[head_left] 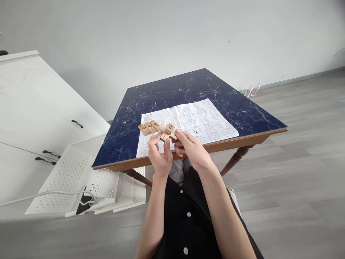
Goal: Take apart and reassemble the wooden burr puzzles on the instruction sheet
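Note:
A small cluster of interlocked wooden puzzle pieces (169, 128), one marked with a 2, is held between my hands above the table's near edge. On its left side my left hand (161, 154) pinches it with thumb and fingers. From the right, my right hand (188, 144) grips it with the thumb on top and fingers curled beneath. Several flat wooden pieces (149, 127) with dark markings lie side by side just left of the cluster. Under them spreads a creased white paper sheet (212, 118) printed with rows of small grey diagrams.
The dark blue marble-patterned table (167, 91) has a brown wooden edge. White perforated baskets (64, 172) and a pale cable (48, 194) are at the lower left, beside a white cabinet (48, 104). Two clear bottles (252, 90) stand on the floor by the wall.

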`<state>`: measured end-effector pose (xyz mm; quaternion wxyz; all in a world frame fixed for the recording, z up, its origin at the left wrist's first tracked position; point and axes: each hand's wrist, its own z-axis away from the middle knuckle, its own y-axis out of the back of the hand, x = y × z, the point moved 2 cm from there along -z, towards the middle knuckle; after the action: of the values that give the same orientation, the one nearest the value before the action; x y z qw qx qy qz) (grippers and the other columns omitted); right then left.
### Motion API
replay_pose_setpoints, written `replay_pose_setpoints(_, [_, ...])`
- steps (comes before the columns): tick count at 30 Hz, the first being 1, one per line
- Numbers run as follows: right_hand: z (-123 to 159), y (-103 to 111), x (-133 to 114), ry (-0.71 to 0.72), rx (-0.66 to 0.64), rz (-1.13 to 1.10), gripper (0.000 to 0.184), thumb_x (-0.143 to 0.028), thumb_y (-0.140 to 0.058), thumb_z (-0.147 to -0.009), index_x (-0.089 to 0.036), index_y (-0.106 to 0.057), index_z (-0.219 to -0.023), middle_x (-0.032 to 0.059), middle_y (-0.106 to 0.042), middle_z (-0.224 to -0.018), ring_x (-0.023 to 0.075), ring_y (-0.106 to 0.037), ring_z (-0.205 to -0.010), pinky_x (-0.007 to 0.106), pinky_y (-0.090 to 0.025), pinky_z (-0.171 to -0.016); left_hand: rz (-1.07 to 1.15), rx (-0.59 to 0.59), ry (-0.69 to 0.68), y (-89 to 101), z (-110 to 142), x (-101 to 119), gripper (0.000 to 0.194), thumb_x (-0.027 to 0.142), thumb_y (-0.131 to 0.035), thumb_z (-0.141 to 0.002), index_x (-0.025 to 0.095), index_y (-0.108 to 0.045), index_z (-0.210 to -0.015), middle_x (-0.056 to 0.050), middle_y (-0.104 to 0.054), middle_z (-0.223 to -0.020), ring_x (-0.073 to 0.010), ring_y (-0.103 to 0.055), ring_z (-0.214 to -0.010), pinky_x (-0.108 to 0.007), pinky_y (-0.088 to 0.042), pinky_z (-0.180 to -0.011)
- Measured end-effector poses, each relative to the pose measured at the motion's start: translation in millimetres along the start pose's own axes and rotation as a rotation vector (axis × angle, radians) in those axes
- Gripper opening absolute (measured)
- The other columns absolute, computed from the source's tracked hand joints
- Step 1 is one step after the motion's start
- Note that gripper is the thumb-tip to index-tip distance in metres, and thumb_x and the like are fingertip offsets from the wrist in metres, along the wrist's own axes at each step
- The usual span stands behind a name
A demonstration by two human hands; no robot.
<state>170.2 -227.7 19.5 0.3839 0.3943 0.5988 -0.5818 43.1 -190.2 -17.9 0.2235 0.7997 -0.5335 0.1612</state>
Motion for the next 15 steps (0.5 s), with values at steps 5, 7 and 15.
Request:
replay_pose_setpoints(5, [0, 2, 0, -0.022, -0.005, -0.083, 0.053, -0.071, -0.075, -0.087, -0.024, -0.053, -0.078, -0.0074, -0.032, -0.070, 0.0098, -0.030, -0.056, 0.027, -0.031, -0.051, 0.045, 0.021, -0.039, -3.1, 3, -5, 0.019, 0.041, -0.058, -0.111, 0.024, -0.051, -0.116, -0.011, -0.068, -0.112, -0.0245, -0.072, -0.111, -0.045, -0.062, -0.097])
replay_pose_setpoints(7, [0, 2, 1, -0.034, -0.007, -0.105, 0.053, -0.071, -0.076, -0.086, -0.023, -0.055, -0.079, -0.0075, -0.032, -0.071, 0.0096, -0.030, -0.056, 0.027, -0.031, -0.051, 0.044, 0.020, -0.036, -4.2, 5, -8, 0.020, 0.042, -0.058, -0.111, 0.024, -0.051, -0.116, -0.011, -0.068, -0.113, -0.0248, -0.072, -0.112, -0.044, -0.062, -0.096])
replay_pose_setpoints(15, [-9, 12, 10, 0.039, 0.097, 0.007, 0.056, -0.073, -0.071, -0.093, -0.024, -0.051, -0.075, -0.0071, -0.031, -0.067, 0.0100, -0.031, -0.053, 0.027, -0.032, -0.049, -0.007, -0.165, 0.141, -1.7, 1, -9, 0.025, 0.048, -0.058, -0.111, 0.023, -0.057, -0.117, -0.010, -0.073, -0.112, -0.0243, -0.074, -0.107, -0.040, -0.060, -0.094])
